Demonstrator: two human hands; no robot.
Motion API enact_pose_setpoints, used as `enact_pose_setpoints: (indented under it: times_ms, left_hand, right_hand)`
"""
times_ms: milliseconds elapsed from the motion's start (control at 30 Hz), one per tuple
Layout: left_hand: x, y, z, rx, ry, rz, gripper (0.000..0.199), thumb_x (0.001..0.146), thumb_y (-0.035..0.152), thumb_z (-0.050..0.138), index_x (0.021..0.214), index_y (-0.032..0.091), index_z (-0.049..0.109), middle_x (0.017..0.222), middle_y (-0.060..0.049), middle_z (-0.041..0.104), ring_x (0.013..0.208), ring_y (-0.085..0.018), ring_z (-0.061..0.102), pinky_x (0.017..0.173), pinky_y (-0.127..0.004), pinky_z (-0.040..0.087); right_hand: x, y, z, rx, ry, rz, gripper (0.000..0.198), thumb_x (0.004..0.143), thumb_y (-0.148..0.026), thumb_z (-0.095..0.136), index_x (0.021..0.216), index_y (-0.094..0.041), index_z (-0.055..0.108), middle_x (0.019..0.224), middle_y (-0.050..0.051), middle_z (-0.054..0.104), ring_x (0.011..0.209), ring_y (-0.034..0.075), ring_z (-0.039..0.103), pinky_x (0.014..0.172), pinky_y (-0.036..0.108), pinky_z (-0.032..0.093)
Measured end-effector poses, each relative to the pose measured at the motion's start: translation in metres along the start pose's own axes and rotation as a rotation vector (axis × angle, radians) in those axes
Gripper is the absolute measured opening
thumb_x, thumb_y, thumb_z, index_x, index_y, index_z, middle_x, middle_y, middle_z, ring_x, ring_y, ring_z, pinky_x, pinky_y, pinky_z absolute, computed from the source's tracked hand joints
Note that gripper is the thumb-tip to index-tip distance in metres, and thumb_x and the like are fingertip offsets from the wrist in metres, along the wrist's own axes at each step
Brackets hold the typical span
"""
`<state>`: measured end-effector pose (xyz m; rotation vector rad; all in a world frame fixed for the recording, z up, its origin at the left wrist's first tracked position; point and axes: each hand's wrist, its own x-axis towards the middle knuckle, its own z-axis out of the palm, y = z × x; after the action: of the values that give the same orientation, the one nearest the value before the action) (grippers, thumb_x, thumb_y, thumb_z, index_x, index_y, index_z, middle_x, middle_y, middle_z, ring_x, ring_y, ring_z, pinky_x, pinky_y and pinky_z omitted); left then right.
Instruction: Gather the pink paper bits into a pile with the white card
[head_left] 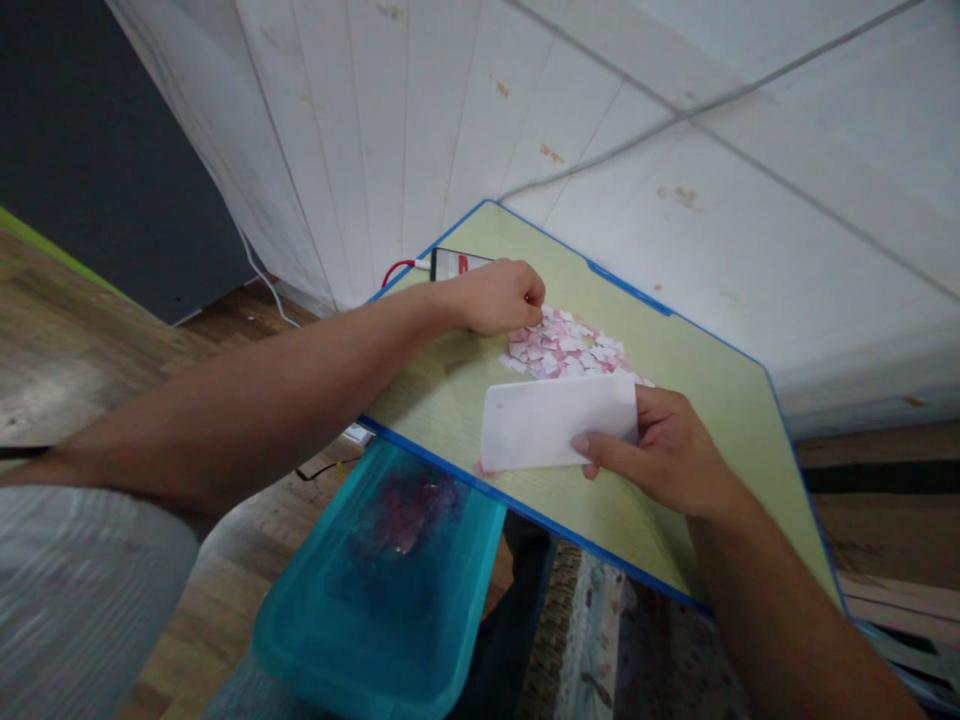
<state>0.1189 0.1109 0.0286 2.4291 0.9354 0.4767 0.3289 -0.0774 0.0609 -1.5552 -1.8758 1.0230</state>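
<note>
Far left, a flat dark-grey upright panel stands over wood-patterned flooring. Below the table's near edge sits a rectangular, translucent teal plastic bin, containing a glossy reddish-purple mass whose nature cannot be made out. At the far left part of the pale yellow-green tabletop with blue edging, a dark-framed phone with a lit screen is joined to a red cable with a white plug; the left hand partly covers the phone from view. This hand is curled, its fingertips at the left edge of a loose heap of small pink and white paper-like pieces, which lies on the tabletop; whether a piece is pinched cannot be told. In front of the heap, overlapping its near edge in view, is a plain white rectangular card-like sheet with rounded corners. The right hand grips its right end, thumb pressed on the visible face, the other fingers behind. Beyond rises a stained white panelled wall.
</note>
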Motion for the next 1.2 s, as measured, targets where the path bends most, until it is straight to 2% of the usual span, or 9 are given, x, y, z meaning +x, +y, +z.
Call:
enact_pose_setpoints:
  times_ms: [200, 367, 533, 700, 767, 867, 967, 1133, 1200]
  left_hand:
    - [0.0, 0.0, 0.0, 0.005, -0.004, 0.002, 0.027, 0.071, 0.025, 0.058, 0.085, 0.016, 0.079, 0.075, -0.005, 0.07, 0.076, -0.018, 0.061, 0.071, -0.03, 0.043]
    - [0.0, -0.001, 0.0, -0.005, 0.017, 0.017, 0.024, 0.072, 0.026, 0.058, 0.082, 0.016, 0.078, 0.071, -0.005, 0.069, 0.072, -0.017, 0.06, 0.068, -0.031, 0.042]
    - [0.0, 0.0, 0.0, -0.014, 0.012, 0.014, 0.024, 0.07, 0.025, 0.059, 0.082, 0.016, 0.078, 0.071, -0.005, 0.069, 0.074, -0.018, 0.06, 0.069, -0.031, 0.042]
    - [-0.001, 0.0, 0.0, -0.011, 0.007, 0.0, 0.025, 0.072, 0.026, 0.059, 0.083, 0.016, 0.078, 0.072, -0.004, 0.07, 0.076, -0.019, 0.061, 0.07, -0.031, 0.043]
    - [0.0, 0.0, 0.0, -0.008, 0.001, 0.001, 0.026, 0.072, 0.026, 0.059, 0.085, 0.016, 0.079, 0.075, -0.005, 0.07, 0.077, -0.019, 0.061, 0.071, -0.031, 0.043]
    - [0.0, -0.002, 0.002, -0.008, -0.002, 0.007, 0.026, 0.072, 0.026, 0.059, 0.086, 0.015, 0.079, 0.076, -0.006, 0.071, 0.078, -0.019, 0.061, 0.072, -0.032, 0.042]
    - [0.001, -0.003, 0.003, -0.019, 0.001, 0.009, 0.027, 0.071, 0.025, 0.059, 0.086, 0.014, 0.079, 0.075, -0.007, 0.07, 0.077, -0.02, 0.061, 0.072, -0.032, 0.042]
    - [0.001, -0.003, 0.002, -0.026, -0.003, 0.015, 0.026, 0.072, 0.026, 0.058, 0.084, 0.015, 0.078, 0.075, -0.007, 0.07, 0.077, -0.019, 0.061, 0.071, -0.032, 0.042]
    - [0.001, -0.002, 0.002, -0.022, -0.004, 0.013, 0.026, 0.071, 0.026, 0.058, 0.084, 0.015, 0.078, 0.075, -0.007, 0.07, 0.077, -0.019, 0.061, 0.071, -0.032, 0.042]
  right_hand:
    - [0.0, -0.002, -0.001, 0.024, 0.134, -0.004, 0.016, 0.079, -0.03, 0.083, 0.079, -0.017, 0.073, 0.061, 0.002, 0.072, 0.048, 0.015, 0.062, 0.045, 0.023, 0.047]
    - [-0.002, -0.003, -0.001, 0.01, -0.064, -0.019, 0.021, 0.084, -0.032, 0.08, 0.071, -0.017, 0.073, 0.064, 0.004, 0.074, 0.053, 0.015, 0.064, 0.049, 0.023, 0.048]
    - [-0.001, -0.003, -0.001, 0.0, 0.09, 0.004, 0.021, 0.081, -0.036, 0.083, 0.077, -0.017, 0.074, 0.063, 0.004, 0.074, 0.05, 0.016, 0.062, 0.047, 0.024, 0.049]
    - [-0.002, -0.005, 0.002, 0.026, -0.088, -0.002, 0.021, 0.084, -0.036, 0.08, 0.075, -0.018, 0.075, 0.066, 0.005, 0.075, 0.056, 0.017, 0.066, 0.051, 0.025, 0.052]
    - [-0.002, -0.004, -0.002, 0.074, 0.006, 0.002, 0.016, 0.08, -0.031, 0.083, 0.077, -0.018, 0.075, 0.063, 0.003, 0.074, 0.053, 0.017, 0.066, 0.049, 0.025, 0.052]
    - [0.0, 0.002, -0.01, 0.128, 0.252, 0.031, 0.016, 0.075, -0.023, 0.084, 0.086, -0.018, 0.075, 0.062, 0.0, 0.072, 0.046, 0.016, 0.062, 0.044, 0.026, 0.051]
    - [0.003, 0.004, -0.014, 0.114, 0.338, 0.078, 0.018, 0.072, -0.02, 0.083, 0.087, -0.017, 0.073, 0.062, 0.0, 0.072, 0.043, 0.016, 0.06, 0.04, 0.026, 0.049]
    - [0.003, -0.002, -0.005, 0.097, 0.095, 0.094, 0.017, 0.076, -0.024, 0.082, 0.088, -0.016, 0.073, 0.06, 0.001, 0.071, 0.047, 0.015, 0.063, 0.044, 0.024, 0.05]
    - [0.003, -0.002, -0.005, 0.137, 0.066, 0.083, 0.017, 0.076, -0.026, 0.083, 0.087, -0.017, 0.073, 0.061, 0.001, 0.072, 0.048, 0.015, 0.063, 0.045, 0.024, 0.05]
